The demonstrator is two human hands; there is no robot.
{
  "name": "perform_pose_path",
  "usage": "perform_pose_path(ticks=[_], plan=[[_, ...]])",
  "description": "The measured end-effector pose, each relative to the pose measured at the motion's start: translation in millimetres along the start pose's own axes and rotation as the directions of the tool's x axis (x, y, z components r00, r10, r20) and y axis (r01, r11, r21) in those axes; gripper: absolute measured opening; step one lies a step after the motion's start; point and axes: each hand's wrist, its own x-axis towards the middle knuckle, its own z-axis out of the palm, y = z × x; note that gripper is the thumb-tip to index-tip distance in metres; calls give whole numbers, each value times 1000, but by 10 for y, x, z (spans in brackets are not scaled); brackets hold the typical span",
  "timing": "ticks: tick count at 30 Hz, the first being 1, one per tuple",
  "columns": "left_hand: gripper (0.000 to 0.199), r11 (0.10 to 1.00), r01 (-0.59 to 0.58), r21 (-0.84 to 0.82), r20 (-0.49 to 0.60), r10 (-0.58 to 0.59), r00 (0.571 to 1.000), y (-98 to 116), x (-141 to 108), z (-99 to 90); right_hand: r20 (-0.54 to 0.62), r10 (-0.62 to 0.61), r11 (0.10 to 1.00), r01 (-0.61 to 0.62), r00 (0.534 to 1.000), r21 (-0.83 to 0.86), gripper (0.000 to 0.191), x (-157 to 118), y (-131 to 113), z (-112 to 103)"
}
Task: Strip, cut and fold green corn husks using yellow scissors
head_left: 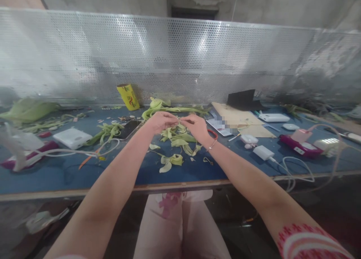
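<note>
My left hand (163, 121) and my right hand (196, 126) meet fingertip to fingertip above the middle of the table. Both are closed in a pinch, and whatever small piece lies between the fingertips is too little to make out. Below and around them are torn pale-green leaf pieces (180, 141), with a smaller clump of petal-like scraps (171, 161) closer to the front edge. Just beyond the hands lies a long green stalk (186, 110) with a pale bulb-shaped end (156, 102). A red band and a thin bracelet circle my right wrist.
A perforated metal screen (180, 59) closes off the back of the blue table (113, 178). A yellow tube (129, 97), cardboard (237, 114), a dark phone (130, 129) and a white box (72, 138) surround the work. Cables and a white charger (264, 153) lie at the sides.
</note>
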Motion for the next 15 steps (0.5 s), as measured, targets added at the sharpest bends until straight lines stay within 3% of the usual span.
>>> perform_pose_path(ticks=[5, 15], plan=[[21, 998, -60, 20, -22, 61, 998, -29, 35, -32, 42, 130, 984, -134, 991, 116, 16, 2, -29, 39], [24, 997, -73, 27, -14, 74, 997, -53, 32, -2, 68, 190, 954, -201, 979, 225, 20, 12, -56, 58]])
